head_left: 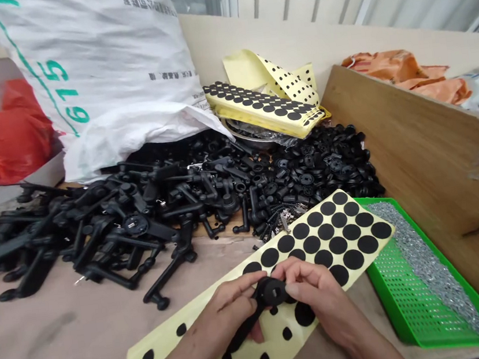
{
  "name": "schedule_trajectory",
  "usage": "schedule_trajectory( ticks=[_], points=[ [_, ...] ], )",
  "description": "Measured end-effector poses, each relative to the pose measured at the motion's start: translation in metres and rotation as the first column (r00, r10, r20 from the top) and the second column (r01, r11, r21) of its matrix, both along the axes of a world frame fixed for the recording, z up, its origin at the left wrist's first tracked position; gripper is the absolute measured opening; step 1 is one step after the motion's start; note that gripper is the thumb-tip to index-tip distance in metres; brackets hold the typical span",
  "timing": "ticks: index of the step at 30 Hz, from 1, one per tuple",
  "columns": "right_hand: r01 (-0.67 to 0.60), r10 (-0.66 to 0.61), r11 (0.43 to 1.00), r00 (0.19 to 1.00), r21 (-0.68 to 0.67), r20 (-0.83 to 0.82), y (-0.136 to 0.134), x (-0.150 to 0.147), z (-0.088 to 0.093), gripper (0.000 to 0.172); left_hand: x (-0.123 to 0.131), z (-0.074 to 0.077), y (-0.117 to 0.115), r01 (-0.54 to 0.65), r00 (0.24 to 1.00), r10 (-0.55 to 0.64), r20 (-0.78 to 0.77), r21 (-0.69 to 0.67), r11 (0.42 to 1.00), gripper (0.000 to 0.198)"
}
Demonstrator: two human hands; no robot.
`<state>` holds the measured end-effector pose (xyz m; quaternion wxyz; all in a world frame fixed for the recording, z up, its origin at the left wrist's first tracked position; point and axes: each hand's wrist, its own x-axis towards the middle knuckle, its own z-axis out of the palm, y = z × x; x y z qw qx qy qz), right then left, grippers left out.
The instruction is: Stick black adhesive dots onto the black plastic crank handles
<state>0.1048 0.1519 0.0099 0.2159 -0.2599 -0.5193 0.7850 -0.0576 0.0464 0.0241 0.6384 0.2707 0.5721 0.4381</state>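
My left hand [217,316] is closed around a black plastic arm [273,290], its round end turned up and its shaft running down under the palm. My right hand [317,292] is closed too, with thumb and fingertips pinched at the right edge of that round end. Whether a thin piece is also between those fingertips I cannot tell. Beneath both hands lies a pale yellow sticker sheet [163,343] with rows of large black discs toward the upper right and small black dots toward the lower left.
Black plastic arms [131,222] and round black parts [307,165] are heaped behind the sheet. A green basket [393,294] with small silvery pieces stands at right, beside a wooden board [420,157]. At the back are a white sack [103,62] and stacked sticker sheets [265,106].
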Motion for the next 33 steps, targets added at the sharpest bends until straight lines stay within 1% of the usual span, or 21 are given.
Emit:
schedule_trajectory(
  ticks=[3, 7, 12, 17, 21, 30, 33],
  points=[
    [-0.003, 0.003, 1.000, 1.000, 0.013, 0.012, 0.000, 0.000, -0.001, 0.012, -0.001, 0.004, -0.001, 0.016, 0.997, -0.019, -0.069, -0.046, 0.999, 0.055],
    [-0.005, 0.004, 0.999, 1.000, 0.040, 0.020, -0.001, 0.000, -0.002, 0.013, 0.001, 0.011, 0.000, 0.034, 0.994, -0.043, -0.100, -0.096, 0.995, 0.052],
    [-0.005, 0.004, 0.999, 0.999, 0.053, 0.036, -0.001, 0.000, -0.002, 0.011, 0.002, 0.018, 0.002, 0.059, 0.979, -0.077, -0.189, -0.100, 0.993, 0.047],
    [-0.007, 0.002, 0.997, 0.998, 0.072, 0.070, -0.001, -0.001, 0.001, 0.011, 0.002, 0.015, 0.001, 0.056, 0.983, -0.069, -0.170, -0.083, 0.995, 0.048],
    [-0.015, 0.006, 0.996, 0.995, 0.094, 0.099, -0.002, -0.001, 0.003, 0.011, 0.002, 0.012, 0.001, 0.030, 0.983, -0.047, -0.179, -0.093, 0.995, 0.049],
    [-0.027, 0.014, 0.992, 0.994, 0.119, 0.112, 0.000, -0.003, 0.002, 0.011, 0.003, 0.019, 0.002, 0.064, 0.978, -0.079, -0.195, -0.085, 0.994, 0.049],
    [-0.026, 0.010, 0.992, 0.992, 0.124, 0.124, 0.000, -0.003, 0.003, 0.011, 0.003, 0.018, 0.002, 0.080, 0.972, -0.094, -0.213, -0.072, 0.994, 0.049]
  ],
)
